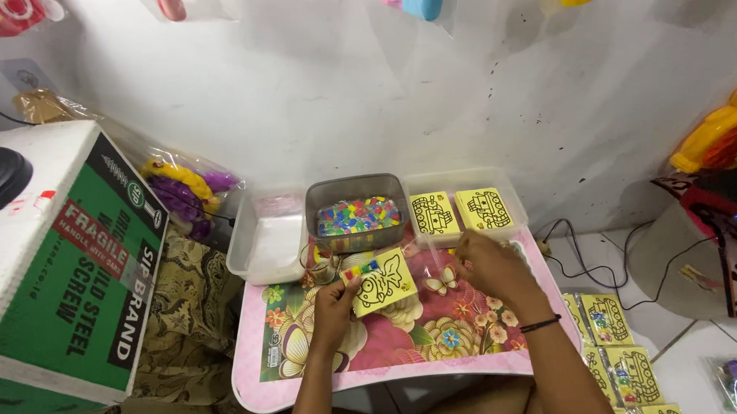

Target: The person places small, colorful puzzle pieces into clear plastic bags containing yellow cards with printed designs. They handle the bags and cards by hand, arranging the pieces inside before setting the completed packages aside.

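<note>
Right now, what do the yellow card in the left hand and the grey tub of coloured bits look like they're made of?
The yellow card looks like thin matte card or paper, flat with black line art printed on it, pinched by the left hand. The grey tub seems translucent plastic: the coloured bits show faintly through its smooth wall. They look like small plastic pieces, though that is uncertain.

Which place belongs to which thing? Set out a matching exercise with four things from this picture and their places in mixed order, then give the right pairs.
Things:
1. yellow card with a fish outline
2. grey tub of coloured pieces
3. cardboard box
4. bagged yellow cards

Places:
A. on the floor, right of the pink table
B. in the left hand
C. far left, beside the table
D. at the table's back edge, middle

Pairs: 1-B, 2-D, 3-C, 4-A
</note>
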